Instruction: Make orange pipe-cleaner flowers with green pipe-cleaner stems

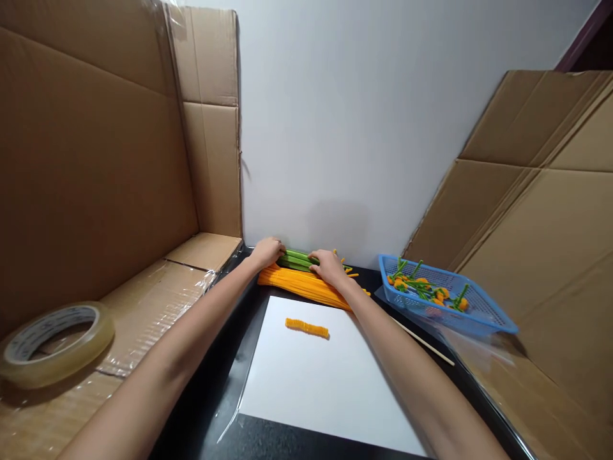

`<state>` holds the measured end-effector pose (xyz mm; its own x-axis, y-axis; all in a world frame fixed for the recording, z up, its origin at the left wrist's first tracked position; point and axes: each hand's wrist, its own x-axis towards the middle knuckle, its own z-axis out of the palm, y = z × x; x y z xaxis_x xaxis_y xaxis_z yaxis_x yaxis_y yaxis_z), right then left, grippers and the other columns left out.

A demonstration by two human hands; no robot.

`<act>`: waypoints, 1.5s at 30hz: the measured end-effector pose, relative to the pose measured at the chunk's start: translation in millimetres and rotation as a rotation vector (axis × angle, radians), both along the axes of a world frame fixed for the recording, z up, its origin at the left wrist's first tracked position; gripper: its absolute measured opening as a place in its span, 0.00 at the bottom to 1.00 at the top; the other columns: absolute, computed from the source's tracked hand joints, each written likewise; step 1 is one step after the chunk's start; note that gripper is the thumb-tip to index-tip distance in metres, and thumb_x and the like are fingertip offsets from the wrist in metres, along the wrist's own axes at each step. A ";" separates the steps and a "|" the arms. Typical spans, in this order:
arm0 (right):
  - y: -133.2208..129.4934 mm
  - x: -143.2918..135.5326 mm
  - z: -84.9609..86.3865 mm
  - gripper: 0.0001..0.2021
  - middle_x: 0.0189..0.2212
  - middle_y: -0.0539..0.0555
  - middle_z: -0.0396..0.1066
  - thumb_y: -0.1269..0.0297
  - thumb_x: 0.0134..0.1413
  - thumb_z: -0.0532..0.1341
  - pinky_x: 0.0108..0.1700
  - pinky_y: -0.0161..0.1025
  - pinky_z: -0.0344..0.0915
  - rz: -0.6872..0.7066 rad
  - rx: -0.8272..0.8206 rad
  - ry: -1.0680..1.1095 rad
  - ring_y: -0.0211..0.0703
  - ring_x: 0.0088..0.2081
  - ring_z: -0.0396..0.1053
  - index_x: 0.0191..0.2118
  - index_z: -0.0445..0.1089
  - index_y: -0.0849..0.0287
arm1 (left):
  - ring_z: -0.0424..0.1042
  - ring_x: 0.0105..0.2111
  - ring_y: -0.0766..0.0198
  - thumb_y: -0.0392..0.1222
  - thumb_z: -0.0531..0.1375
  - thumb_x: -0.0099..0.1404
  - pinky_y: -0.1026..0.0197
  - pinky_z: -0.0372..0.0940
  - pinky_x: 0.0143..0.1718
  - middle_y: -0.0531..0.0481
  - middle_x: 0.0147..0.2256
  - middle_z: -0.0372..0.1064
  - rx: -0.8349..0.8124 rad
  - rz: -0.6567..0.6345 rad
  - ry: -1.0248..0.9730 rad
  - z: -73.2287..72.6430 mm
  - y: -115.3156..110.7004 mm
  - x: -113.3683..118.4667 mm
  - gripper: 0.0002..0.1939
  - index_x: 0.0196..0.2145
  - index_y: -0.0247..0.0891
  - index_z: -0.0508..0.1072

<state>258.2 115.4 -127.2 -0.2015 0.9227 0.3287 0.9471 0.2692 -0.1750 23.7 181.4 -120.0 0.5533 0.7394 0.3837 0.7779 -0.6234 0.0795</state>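
Note:
Both hands reach to the back of the black table. My left hand [269, 252] is at the left end of a bundle of green stems [297, 259], its fingers closed around that end. My right hand [328, 267] rests on the right part of the same bundle, with thumb and fingers apart. In front of the green bundle lies a thick bundle of orange fuzzy stems [301, 285], partly under my right wrist. A short, ridged orange piece [307, 329] sits on the white sheet [306, 377] nearer to me.
A blue basket [493, 313] with several orange and green pieces stands at the right. A thin wooden stick [424, 342] lies beside my right forearm. At the left, a tape roll [98, 332] rests on cardboard. Cardboard walls flank both sides.

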 end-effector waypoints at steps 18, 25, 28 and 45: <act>8.6 1.5 -9.7 0.05 0.36 0.56 0.75 0.72 0.57 0.58 0.41 0.36 0.58 -0.059 0.045 0.170 0.44 0.39 0.69 0.34 0.70 0.59 | 0.74 0.43 0.54 0.36 0.61 0.58 0.60 0.67 0.41 0.44 0.39 0.76 -0.044 -0.088 0.096 34.8 11.8 7.7 0.06 0.34 0.41 0.76; 14.2 -1.6 -15.9 0.03 0.33 0.54 0.70 0.71 0.55 0.59 0.37 0.36 0.54 -0.100 0.077 0.181 0.43 0.36 0.65 0.31 0.66 0.58 | 0.75 0.32 0.57 0.36 0.61 0.56 0.61 0.64 0.31 0.45 0.33 0.77 -0.116 -0.064 0.148 35.9 14.5 14.3 0.09 0.37 0.41 0.77; 13.7 1.1 -16.2 0.02 0.34 0.54 0.72 0.69 0.57 0.59 0.36 0.35 0.54 -0.094 0.081 0.184 0.43 0.36 0.66 0.35 0.68 0.58 | 0.75 0.33 0.58 0.43 0.59 0.64 0.63 0.63 0.32 0.45 0.34 0.77 -0.126 -0.098 0.123 38.5 14.2 16.1 0.11 0.42 0.42 0.77; 7.6 15.2 -5.9 0.06 0.38 0.57 0.81 0.62 0.55 0.66 0.47 0.42 0.66 -0.049 -0.003 0.356 0.52 0.44 0.76 0.36 0.82 0.54 | 0.64 0.24 0.65 0.56 0.52 0.66 0.65 0.55 0.28 0.52 0.21 0.67 -0.063 0.031 -0.180 128.8 16.5 -89.6 0.24 0.39 0.36 0.80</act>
<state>273.5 123.0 -133.1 -0.0305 0.9296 0.3673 0.8383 0.2239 -0.4971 -65.8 197.9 8.7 0.4561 0.7808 0.4270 0.7665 -0.5884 0.2572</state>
